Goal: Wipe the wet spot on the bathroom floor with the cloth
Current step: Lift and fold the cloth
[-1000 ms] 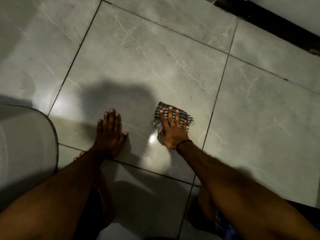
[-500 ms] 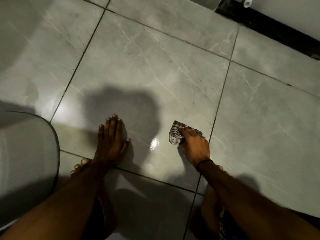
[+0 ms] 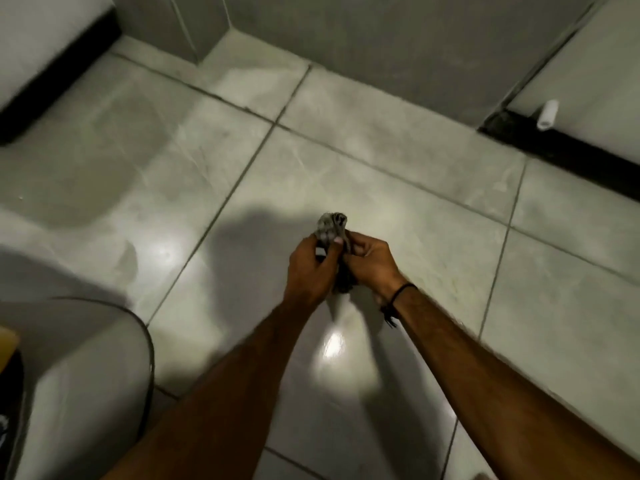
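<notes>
The checked grey-and-white cloth (image 3: 331,227) is bunched up in the air above the tiled floor, its top poking out over my fingers. My left hand (image 3: 311,268) and my right hand (image 3: 372,265) are both shut on the cloth, pressed close together, with its dark lower part squeezed between them. A black band sits on my right wrist. On the grey marble floor tile (image 3: 346,344) below my hands there is a shiny glare patch; whether it is wet I cannot tell.
A white rounded fixture (image 3: 79,375) stands at the lower left. A grey wall (image 3: 381,46) rises at the back, with a dark strip (image 3: 554,147) and a white pipe end (image 3: 547,114) at the right. Another dark strip (image 3: 59,77) runs at the upper left.
My right hand lifted the cloth off the floor. My left hand left the tile and joined it on the cloth. The view rose and now looks further forward.
</notes>
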### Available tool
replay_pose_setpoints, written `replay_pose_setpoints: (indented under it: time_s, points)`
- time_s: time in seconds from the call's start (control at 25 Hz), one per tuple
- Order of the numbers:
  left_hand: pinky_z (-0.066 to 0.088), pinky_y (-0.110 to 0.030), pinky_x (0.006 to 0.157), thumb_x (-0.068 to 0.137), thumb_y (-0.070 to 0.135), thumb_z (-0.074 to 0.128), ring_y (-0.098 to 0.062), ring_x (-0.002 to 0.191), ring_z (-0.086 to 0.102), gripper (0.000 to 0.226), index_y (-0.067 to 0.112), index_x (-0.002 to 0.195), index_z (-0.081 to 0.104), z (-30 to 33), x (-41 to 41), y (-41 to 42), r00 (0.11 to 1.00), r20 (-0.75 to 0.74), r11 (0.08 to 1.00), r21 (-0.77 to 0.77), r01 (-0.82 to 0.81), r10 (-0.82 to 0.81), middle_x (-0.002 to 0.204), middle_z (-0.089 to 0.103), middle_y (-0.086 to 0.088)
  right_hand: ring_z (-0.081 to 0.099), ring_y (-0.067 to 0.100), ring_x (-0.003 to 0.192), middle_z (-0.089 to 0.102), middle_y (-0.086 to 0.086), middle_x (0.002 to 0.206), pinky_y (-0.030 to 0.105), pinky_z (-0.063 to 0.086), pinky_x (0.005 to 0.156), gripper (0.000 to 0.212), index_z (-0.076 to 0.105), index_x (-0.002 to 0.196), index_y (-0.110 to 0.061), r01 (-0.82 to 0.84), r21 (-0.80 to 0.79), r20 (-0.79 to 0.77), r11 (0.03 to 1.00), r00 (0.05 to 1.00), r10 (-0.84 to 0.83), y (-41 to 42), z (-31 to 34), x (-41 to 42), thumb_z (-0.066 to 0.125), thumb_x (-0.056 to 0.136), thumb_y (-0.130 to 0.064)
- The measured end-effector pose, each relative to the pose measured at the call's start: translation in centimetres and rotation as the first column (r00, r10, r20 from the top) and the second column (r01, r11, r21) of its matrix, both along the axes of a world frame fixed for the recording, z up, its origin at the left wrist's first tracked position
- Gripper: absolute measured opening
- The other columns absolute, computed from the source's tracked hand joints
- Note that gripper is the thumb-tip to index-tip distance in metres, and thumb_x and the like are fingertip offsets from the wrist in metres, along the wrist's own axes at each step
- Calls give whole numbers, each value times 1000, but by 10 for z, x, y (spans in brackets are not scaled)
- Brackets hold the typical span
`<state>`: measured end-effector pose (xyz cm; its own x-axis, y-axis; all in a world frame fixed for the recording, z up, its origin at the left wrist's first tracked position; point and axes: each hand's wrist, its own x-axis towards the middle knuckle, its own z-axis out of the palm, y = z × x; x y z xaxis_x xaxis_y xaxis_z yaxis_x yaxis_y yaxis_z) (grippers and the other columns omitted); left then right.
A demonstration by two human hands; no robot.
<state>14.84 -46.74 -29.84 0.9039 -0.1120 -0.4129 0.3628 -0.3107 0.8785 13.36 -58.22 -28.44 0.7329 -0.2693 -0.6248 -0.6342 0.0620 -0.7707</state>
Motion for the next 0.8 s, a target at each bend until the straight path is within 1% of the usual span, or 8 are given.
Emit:
replay_pose_setpoints:
  time_s: [0.12,0.24,0.32,0.4,0.48,0.6,0.68,0.8]
  points:
    - [61,-44,87,99,34,53,-25,97,72,35,8,115,70,50,9,19,994,-91,998,32,-58,60,110,73,-15,74,17,80,73,18,121,26,62,65,36,65,132,-8,27,253,-96,967,995,-2,3,63,5,63,96,-3]
    - [61,-24,77,102,28,48,-8,91,73,33,7,118,69,119,-1,45,963,-186,971,-101,-216,195,113,74,-13,65,28,92,72,24,119,33,53,70,29,69,127,-8,89,195,-238,977,970,-41,15,127,3,57,100,-10]
    - [60,-38,91,104,25,45,-18,104,72,35,7,125,66,176,-10,70,904,-265,916,-133,-378,335,120,73,-12,63,28,97,71,21,115,32,53,73,27,69,124,-5,113,178,-292,977,955,-57,31,180,2,55,101,-10]
    - [55,-51,99,104,25,44,-29,111,69,35,7,126,64,232,-18,105,826,-321,856,-79,-511,463,122,71,-14,68,31,105,71,19,121,41,57,87,30,66,128,-2,70,171,-315,983,949,-13,57,236,8,61,98,-9]
    - [54,-54,100,104,23,43,-33,112,68,34,6,124,65,282,-28,145,747,-358,785,-62,-617,559,122,71,-17,69,38,113,70,24,124,53,55,100,36,65,128,1,-59,141,-303,988,948,100,91,284,17,68,92,-2]
    - [53,-37,96,104,22,44,-26,115,65,32,14,125,65,335,-45,222,628,-322,666,9,-746,708,127,69,-10,68,30,102,70,29,122,50,54,101,34,67,120,6,-332,85,-257,939,904,343,165,334,36,71,86,9]
    - [51,-33,96,104,24,45,-26,117,63,33,13,127,65,351,-60,283,552,-289,597,94,-797,782,129,68,-11,68,28,99,71,27,120,42,57,93,31,69,117,3,-524,46,-208,850,827,522,226,349,43,72,86,7]
    - [47,-45,108,104,25,46,-34,124,60,37,9,132,63,343,-86,366,452,-280,514,215,-830,847,134,65,-17,71,32,104,76,18,112,44,60,89,25,72,111,-6,-776,-149,-133,613,630,765,319,340,44,76,86,-9]
